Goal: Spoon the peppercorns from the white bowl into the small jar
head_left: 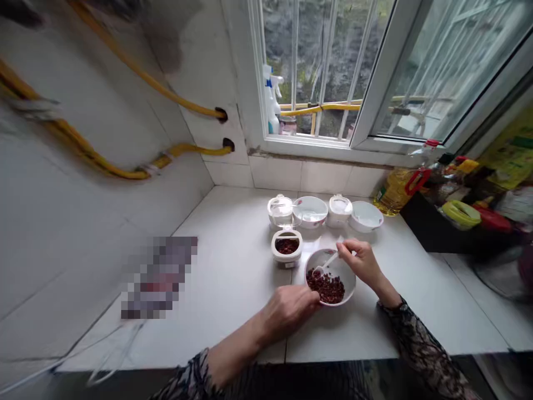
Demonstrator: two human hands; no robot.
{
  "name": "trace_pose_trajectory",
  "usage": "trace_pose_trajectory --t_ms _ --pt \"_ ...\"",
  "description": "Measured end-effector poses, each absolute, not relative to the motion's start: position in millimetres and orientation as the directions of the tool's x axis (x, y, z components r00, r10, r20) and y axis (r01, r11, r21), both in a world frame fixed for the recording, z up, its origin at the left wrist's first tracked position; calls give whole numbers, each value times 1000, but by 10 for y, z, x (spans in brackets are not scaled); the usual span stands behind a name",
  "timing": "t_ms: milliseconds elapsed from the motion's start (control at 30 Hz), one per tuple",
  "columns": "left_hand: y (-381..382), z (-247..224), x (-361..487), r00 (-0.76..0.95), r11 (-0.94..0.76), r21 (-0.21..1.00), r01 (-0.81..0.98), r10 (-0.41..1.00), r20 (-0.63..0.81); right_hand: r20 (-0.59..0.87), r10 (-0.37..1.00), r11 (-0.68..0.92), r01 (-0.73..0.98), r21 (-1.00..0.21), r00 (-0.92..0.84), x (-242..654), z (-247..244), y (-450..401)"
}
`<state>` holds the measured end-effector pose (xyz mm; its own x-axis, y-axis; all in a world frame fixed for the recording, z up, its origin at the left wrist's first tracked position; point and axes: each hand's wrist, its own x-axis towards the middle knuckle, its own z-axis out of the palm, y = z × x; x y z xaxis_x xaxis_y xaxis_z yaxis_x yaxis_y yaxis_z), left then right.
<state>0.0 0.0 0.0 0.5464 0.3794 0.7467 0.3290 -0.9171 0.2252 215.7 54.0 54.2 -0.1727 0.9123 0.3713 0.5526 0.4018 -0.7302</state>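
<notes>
1. Two grips, set apart. The left hand (287,310) pinches the near-left rim of the white bowl (350,276), presumably to steady it against the stirring side; its fingertips are partly hidden by the knuckles.
2. Right hand (360,264). Thumb and fingers close on the upper handle of the white spoon (327,264), a high hold that probably leaves the knuckles clear of the contents.
3. Bowl position. It sits on the counter (233,250) between the two hands, in front of the person, where both arms reach it easily.
4. Contents. Dark red pieces (327,289) gather toward the near-left side of the bowl; the spoon's tip rests among them, its handle slanting up to the right.
5. Open container (287,258). It stands just beyond the bowl, to its left, with dark red matter inside, apparently placed within a spoon's reach.
6. Back row. A rear-left container (280,211), a flowered bowl (310,220), a rear-right container (340,215) and a shallow bowl (366,220) line up near the wall, an arrangement that seems to leave working room in front.
</notes>
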Motion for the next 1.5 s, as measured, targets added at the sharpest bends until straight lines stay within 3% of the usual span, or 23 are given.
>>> trace_pose_trajectory --t_ms 300,967,1500 --pt "-8 3 -15 553 -917 223 331 380 741 265 961 274 450 -850 -84 2206 525 557" --pt "-12 5 -13 555 -913 213 347 383 739 213 976 210 410 -887 -40 2236 491 599" --pt "-9 14 -11 555 -912 208 355 384 738 245 968 237 485 -842 -47 2230 449 586"
